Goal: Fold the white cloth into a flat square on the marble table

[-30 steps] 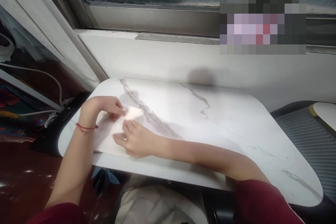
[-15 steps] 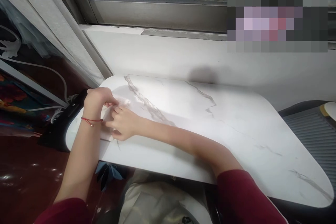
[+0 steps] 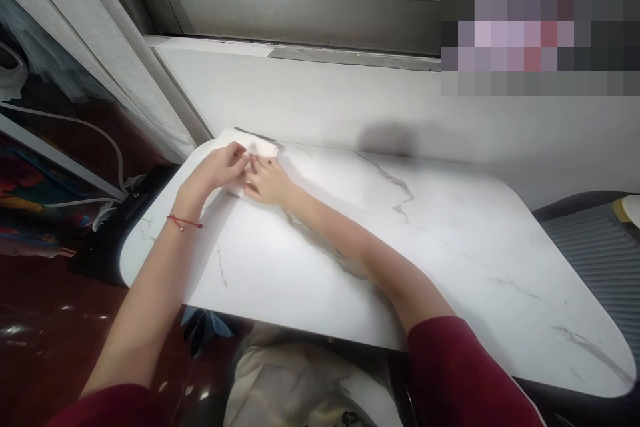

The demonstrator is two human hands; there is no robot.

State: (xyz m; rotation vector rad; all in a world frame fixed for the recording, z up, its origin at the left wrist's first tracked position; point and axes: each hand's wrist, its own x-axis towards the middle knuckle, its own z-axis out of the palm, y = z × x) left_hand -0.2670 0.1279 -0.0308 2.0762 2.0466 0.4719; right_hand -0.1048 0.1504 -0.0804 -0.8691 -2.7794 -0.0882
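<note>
Near the far left corner of the white marbled table (image 3: 320, 280), a crumpled white sheet (image 3: 263, 147), like a tissue or thin cloth, lies under my hands. My left hand (image 3: 225, 165), a red string bracelet (image 3: 184, 221) at its wrist, has bent fingers closed at the sheet; its fingertips are partly hidden. Reaching across from the right, my right hand (image 3: 270, 181) rests with its fingers apart on the sheet. The fingertips of both hands nearly meet. How far the sheet extends beneath them is hard to make out against the white top.
Behind the table rises a white wall (image 3: 300, 97) below a metal-framed window (image 3: 300, 13). A pale curtain (image 3: 115, 60) hangs at the left, near white cables (image 3: 85, 125). A grey ribbed object (image 3: 590, 253) stands at the right. Blue artificial-looking petals (image 3: 207, 327) show below the front edge.
Both hands have moved away from me and to the right, toward the table's back edge. The white sheet now shows beyond the fingers. My right hand's fingers have straightened.
</note>
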